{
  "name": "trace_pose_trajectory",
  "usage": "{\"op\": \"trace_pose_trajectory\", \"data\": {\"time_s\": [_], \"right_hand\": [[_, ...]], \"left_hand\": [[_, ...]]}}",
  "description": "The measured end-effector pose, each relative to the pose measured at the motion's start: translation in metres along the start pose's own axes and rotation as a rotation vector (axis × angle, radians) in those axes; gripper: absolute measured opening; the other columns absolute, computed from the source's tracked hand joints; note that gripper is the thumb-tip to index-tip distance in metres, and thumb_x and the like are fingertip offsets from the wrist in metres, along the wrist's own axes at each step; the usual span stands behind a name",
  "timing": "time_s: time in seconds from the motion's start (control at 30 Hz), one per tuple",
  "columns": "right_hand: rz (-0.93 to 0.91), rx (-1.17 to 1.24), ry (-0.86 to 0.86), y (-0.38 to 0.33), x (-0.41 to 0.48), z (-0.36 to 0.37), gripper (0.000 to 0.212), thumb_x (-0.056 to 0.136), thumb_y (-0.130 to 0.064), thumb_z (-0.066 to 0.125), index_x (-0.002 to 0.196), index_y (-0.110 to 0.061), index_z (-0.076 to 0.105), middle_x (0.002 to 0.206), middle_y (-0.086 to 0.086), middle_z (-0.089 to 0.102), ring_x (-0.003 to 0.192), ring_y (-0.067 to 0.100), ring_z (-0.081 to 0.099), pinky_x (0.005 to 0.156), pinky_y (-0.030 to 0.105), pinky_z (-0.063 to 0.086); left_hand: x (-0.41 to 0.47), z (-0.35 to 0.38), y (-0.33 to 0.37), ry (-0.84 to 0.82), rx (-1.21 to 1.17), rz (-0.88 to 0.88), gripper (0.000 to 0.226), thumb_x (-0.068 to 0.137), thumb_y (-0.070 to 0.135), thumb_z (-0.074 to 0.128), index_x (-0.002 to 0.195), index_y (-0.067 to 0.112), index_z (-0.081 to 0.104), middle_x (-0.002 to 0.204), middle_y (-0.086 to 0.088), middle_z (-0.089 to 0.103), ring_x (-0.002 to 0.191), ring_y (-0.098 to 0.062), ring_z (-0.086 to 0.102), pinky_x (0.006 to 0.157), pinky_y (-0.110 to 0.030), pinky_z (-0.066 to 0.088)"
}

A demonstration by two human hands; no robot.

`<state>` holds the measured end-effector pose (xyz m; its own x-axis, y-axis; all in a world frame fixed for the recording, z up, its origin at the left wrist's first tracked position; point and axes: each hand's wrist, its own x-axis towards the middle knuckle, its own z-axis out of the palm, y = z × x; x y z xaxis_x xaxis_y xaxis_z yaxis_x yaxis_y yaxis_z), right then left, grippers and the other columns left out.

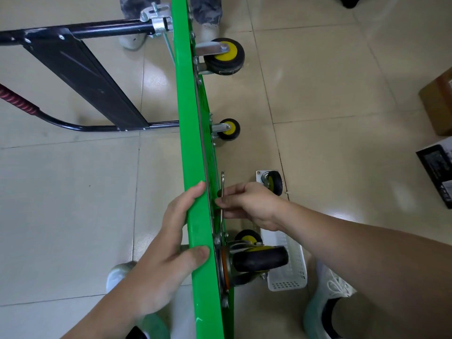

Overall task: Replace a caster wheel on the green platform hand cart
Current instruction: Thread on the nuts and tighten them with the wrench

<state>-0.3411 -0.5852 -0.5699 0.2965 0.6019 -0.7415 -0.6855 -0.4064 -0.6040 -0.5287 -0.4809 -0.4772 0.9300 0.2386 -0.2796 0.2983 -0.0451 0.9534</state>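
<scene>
The green platform cart (188,113) stands on its side edge on the tiled floor, wheels facing right. My left hand (171,243) grips its upper edge, fingers and thumb wrapped over the green rim. My right hand (247,205) pinches a thin metal wrench (222,189) against the cart's underside, just above the near caster (259,259). Two more black-and-yellow casters (226,56) (228,129) sit farther along the deck. A loose caster (272,182) with its mounting plate lies on the floor to the right of my right hand.
The cart's black folded handle (80,77) sticks out left. A white plastic basket (291,265) sits on the floor under the near caster. Another person's feet (208,30) stand at the cart's far end. Boxes (437,108) lie at the right edge. My shoes (327,299) flank the cart.
</scene>
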Motion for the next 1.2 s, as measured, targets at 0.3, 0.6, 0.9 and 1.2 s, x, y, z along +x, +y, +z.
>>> {"op": "trace_pose_trajectory", "data": {"time_s": [0.3, 0.6, 0.9, 1.2], "right_hand": [[0.15, 0.101, -0.069, 0.019, 0.015, -0.003, 0.01, 0.089, -0.004, 0.068, 0.098, -0.002, 0.066, 0.103, 0.015, 0.068, 0.09, 0.021, 0.068, 0.081, 0.024, 0.059], [-0.246, -0.004, -0.014, -0.058, -0.008, -0.009, 0.013, 0.085, 0.001, 0.07, 0.093, -0.008, 0.065, 0.082, 0.006, 0.074, 0.077, 0.021, 0.073, 0.076, 0.032, 0.062], [-0.442, -0.259, -0.116, -0.053, -0.067, 0.006, 0.025, 0.068, -0.014, 0.08, 0.091, -0.015, 0.07, 0.075, 0.003, 0.075, 0.075, 0.016, 0.073, 0.071, 0.029, 0.062], [-0.513, -0.391, -0.052, -0.04, -0.066, 0.019, 0.025, 0.076, -0.005, 0.082, 0.096, -0.015, 0.07, 0.085, 0.013, 0.075, 0.082, 0.022, 0.072, 0.085, 0.044, 0.061]], "left_hand": [[0.003, -0.005, -0.001, -0.025, 0.055, -0.013, 0.083, 0.071, 0.039, 0.059, 0.142, 0.07, 0.028, 0.158, 0.032, 0.025, 0.148, 0.009, 0.022, 0.096, -0.001, 0.035], [0.004, -0.006, 0.002, -0.034, 0.061, -0.053, 0.085, 0.07, 0.042, 0.059, 0.142, 0.072, 0.025, 0.157, 0.037, 0.022, 0.147, 0.013, 0.018, 0.1, -0.002, 0.035], [0.004, -0.007, -0.002, -0.017, 0.05, -0.031, 0.085, 0.072, 0.04, 0.061, 0.145, 0.068, 0.026, 0.157, 0.029, 0.029, 0.148, 0.001, 0.029, 0.108, -0.019, 0.042], [0.003, -0.002, -0.004, 0.004, 0.016, -0.009, 0.083, 0.072, 0.04, 0.061, 0.143, 0.069, 0.03, 0.159, 0.022, 0.033, 0.145, -0.007, 0.038, 0.113, -0.037, 0.039]]}}
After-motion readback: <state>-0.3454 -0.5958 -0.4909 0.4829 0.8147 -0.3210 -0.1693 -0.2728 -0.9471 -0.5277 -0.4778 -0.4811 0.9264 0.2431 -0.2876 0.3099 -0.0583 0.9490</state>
